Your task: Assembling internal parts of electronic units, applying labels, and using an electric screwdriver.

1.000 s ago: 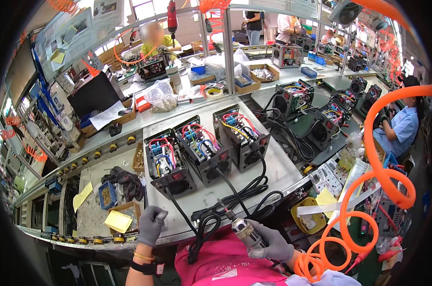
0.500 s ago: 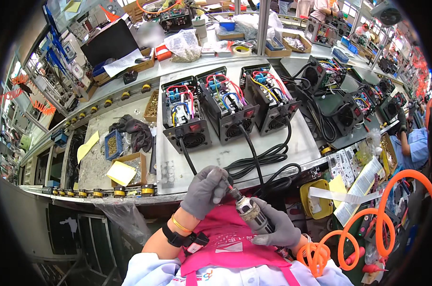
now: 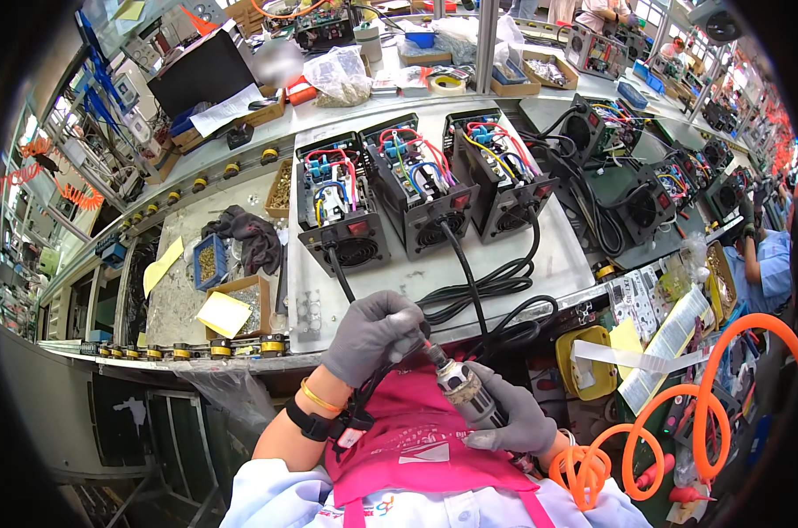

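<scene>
My right hand [image 3: 515, 419], in a grey glove, is wrapped round a grey-and-silver power screwdriver [image 3: 469, 393]. Its bit points up and left, toward my left fingertips. My left hand [image 3: 372, 336], gloved too, is closed with thumb and fingers pinched right beside the bit; what they pinch is hidden. A black power cord [image 3: 340, 275] drops from the left-hand metal-cased unit [image 3: 342, 204] and passes behind this hand. Dark cord also shows below the left palm. Two more such units, a middle one [image 3: 421, 189] and a right one [image 3: 502, 180], stand with wiring exposed, fans and red switches facing me.
Coiled black cords [image 3: 487, 290] lie at the bench's front. An orange coiled hose [image 3: 632, 440] loops at my right. Left are a blue bin [image 3: 209, 261] of small parts and a dark cloth [image 3: 251, 242]. A yellow tray [image 3: 585, 363] sits right; a co-worker's arm [image 3: 753, 264] is beyond.
My left hand has risen slightly and turned at the wrist, its fingers still by the bit. Dark cord now shows beneath it. The right hand and screwdriver have barely moved.
</scene>
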`<state>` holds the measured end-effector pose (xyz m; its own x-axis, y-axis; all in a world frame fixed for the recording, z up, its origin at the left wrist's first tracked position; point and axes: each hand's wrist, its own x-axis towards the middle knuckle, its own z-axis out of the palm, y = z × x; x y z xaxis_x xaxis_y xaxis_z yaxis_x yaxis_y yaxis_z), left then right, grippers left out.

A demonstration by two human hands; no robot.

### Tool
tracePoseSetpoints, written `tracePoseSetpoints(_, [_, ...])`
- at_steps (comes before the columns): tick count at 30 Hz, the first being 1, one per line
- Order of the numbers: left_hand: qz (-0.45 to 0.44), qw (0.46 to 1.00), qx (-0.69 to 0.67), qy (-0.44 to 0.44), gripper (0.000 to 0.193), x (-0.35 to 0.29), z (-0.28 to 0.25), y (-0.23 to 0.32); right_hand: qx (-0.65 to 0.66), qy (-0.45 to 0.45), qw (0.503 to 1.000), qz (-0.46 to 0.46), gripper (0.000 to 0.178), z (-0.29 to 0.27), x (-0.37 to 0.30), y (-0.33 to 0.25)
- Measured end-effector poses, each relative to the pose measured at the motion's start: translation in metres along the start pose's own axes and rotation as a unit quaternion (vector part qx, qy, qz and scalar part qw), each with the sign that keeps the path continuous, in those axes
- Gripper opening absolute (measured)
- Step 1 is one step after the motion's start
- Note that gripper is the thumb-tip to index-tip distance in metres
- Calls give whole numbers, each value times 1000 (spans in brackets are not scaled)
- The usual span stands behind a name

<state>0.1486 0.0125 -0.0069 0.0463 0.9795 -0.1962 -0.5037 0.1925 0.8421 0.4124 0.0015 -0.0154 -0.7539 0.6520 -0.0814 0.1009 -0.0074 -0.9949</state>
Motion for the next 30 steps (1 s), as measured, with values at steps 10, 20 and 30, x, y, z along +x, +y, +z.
tracePoseSetpoints(10, [-20,998,62,21,20,-8,11,-8,20,4,1000,-16,100,-3,-4,2])
tracePoseSetpoints(20, [336,615,683,207,47,107,2,16,200,78,977,-6,101,-13,-14,-13])
tracePoseSetpoints(30, [331,644,664,186,12,107,-3,5,148,83,985,-6,96,-25,-18,0])
